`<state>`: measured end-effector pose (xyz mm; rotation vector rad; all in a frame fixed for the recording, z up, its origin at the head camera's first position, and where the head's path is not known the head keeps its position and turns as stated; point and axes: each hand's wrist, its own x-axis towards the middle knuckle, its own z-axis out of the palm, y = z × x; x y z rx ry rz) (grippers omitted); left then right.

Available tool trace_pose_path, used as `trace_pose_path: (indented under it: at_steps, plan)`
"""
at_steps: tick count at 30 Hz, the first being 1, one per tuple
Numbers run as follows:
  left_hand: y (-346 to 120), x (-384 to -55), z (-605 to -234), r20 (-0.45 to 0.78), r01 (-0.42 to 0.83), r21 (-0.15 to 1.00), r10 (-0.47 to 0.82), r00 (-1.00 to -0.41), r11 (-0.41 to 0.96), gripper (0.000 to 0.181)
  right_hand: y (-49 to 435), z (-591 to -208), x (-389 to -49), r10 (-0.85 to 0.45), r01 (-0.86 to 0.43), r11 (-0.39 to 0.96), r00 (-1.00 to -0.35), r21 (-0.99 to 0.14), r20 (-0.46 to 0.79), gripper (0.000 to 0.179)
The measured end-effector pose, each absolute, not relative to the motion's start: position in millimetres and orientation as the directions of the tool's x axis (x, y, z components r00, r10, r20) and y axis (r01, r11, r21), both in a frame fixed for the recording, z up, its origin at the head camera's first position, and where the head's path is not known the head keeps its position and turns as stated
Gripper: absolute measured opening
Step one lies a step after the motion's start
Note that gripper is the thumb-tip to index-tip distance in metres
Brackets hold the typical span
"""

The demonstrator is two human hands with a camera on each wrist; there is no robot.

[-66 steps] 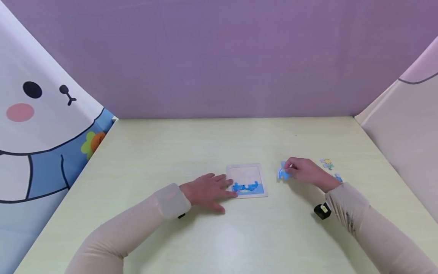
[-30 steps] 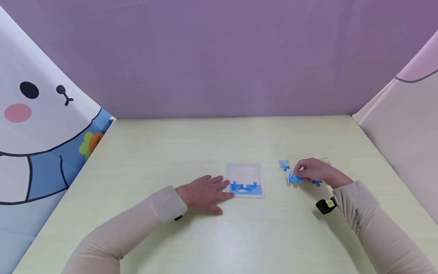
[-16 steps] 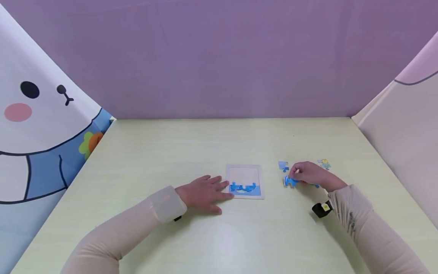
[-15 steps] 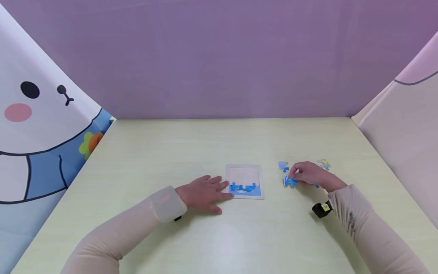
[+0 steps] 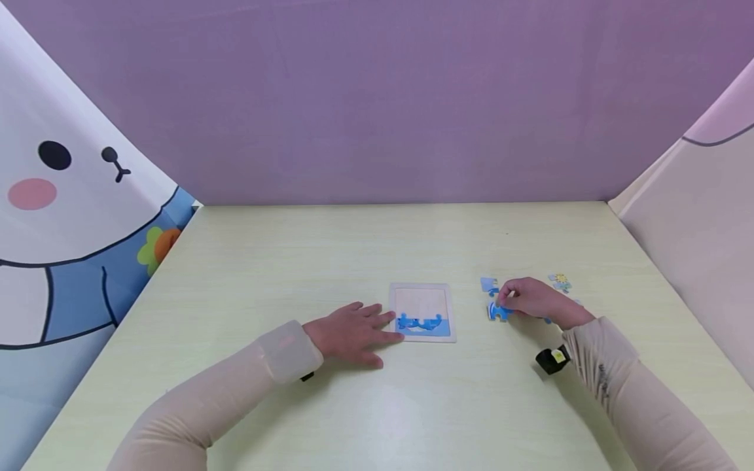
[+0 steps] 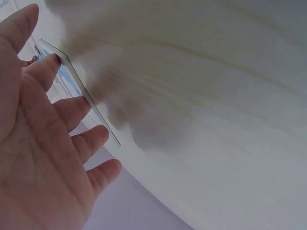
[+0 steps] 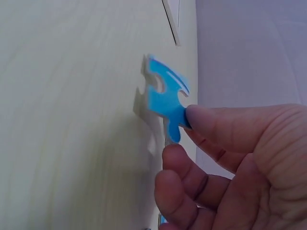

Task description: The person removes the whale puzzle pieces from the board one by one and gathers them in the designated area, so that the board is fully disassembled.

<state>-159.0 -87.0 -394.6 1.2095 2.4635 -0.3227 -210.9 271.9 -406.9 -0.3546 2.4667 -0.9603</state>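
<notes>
My left hand (image 5: 353,335) lies flat with spread fingers, its fingertips on the left edge of a square puzzle frame (image 5: 451,307). Joined blue puzzle pieces (image 5: 421,325) fill the bottom of that frame; its upper part shows bare backing. To the right, my right hand (image 5: 538,301) pinches a blue jigsaw piece (image 7: 168,93) between thumb and forefinger, close over the table. In the right wrist view the piece is tilted, with a white-edged curve along one side. In the left wrist view the left hand's palm (image 6: 43,143) shows, fingers extended over the frame's edge.
A light blue puzzle piece (image 5: 489,285) lies just left of the right hand. Beyond that hand is a piece with a yellow flower (image 5: 560,280). More blue bits show partly under the right wrist. A purple cloth (image 5: 400,104) hangs behind the pale table (image 5: 294,248).
The right hand let go of the light blue piece left of it, moved right, took up another blue piece and shifted slightly left with it. The left hand has stayed on the frame.
</notes>
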Motion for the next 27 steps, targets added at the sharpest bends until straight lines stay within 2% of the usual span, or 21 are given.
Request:
trace_pose_path:
  at_steps: [27]
  plan:
    - [-85.5,-157.3,-394.2,-0.439,0.796,-0.052,0.702,-0.560,0.603,0.058,267.4,-409.9,-212.9,-0.407,-0.134,0.778,-0.852,-0.614,-0.330,0.010]
